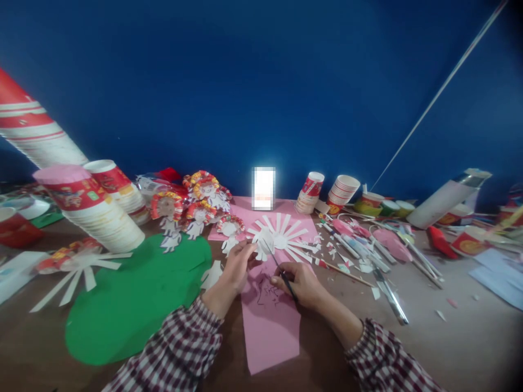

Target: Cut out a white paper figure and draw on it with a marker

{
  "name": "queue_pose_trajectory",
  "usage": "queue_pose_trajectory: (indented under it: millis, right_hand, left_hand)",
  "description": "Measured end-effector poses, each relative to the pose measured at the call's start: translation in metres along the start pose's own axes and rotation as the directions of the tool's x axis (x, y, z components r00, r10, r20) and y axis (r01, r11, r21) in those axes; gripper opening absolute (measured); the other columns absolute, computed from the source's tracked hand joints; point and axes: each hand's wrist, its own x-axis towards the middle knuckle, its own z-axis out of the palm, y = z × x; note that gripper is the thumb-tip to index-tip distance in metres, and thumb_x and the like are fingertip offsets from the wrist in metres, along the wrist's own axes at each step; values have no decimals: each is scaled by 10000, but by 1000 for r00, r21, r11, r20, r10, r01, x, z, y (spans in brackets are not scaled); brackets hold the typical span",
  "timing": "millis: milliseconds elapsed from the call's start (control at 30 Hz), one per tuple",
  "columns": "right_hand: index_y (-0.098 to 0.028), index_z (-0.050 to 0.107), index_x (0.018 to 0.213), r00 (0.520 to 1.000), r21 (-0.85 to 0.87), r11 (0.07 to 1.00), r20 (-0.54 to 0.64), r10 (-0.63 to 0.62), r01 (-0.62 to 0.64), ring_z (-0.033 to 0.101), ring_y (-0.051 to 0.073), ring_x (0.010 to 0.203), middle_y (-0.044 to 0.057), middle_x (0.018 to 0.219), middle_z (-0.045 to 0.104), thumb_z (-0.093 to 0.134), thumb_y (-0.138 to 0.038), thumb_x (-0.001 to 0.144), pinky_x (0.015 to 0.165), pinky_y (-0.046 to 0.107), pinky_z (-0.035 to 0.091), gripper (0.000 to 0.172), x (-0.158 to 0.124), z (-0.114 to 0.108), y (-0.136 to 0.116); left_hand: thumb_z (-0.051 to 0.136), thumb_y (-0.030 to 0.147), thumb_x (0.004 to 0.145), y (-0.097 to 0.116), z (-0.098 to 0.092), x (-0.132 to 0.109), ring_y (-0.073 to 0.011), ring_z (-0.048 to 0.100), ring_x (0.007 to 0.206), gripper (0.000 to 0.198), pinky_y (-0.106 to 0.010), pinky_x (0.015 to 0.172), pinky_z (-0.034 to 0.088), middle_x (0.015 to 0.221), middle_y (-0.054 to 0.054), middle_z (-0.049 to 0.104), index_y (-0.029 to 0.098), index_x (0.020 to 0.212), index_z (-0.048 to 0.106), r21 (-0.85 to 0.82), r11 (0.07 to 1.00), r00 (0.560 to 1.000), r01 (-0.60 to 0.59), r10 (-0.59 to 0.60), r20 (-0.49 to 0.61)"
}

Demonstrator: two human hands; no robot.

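Note:
My left hand (238, 267) pinches a small rounded white paper cutout (263, 244) at its left edge. In my right hand (302, 283) is a slim black pen (288, 283), its thin tip slanting up and left to the cutout. Below both hands lies a pink sheet (272, 337) with dark line drawing on it. Just behind the cutout is a white paper cup cut into fanned strips (288, 234). A white paper figure (212, 274) lies left of my left wrist.
Stacked paper cups (102, 212) lean at left beside a green sheet (151, 294). Decorated paper figures (200, 212) stand behind it. A bright, blurred upright rectangle (263, 188) is at the back. Pens, a paintbrush (347, 272), a cutter knife (390, 296) and paper scraps lie at right.

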Motion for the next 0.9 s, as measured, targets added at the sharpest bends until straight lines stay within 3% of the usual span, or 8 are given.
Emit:
queue_pose_trajectory:
  millis: [333,900]
  right_hand:
    - [-158,624,738,1000,-45,999,-13,-6,5,360,89,475,-47,510,423,645,-474,770,443,198,259,318,1,-1,2]
    - [-142,629,723,999,-29,999,-34,-38,37,342,80,467,-55,503,408,669,-489,763,434,195,246,351,2,1,6]
  left_hand:
    - [804,324,538,-1,1,1,-123,597,591,368,-246,558,486,675,20,625,169,789,584,-5,1000,999,17,-17,-41]
    - [789,324,547,3,3,-2,-127,583,593,297,-262,580,502,654,7,628,157,714,609,2,1000,1000,1,-1,1]
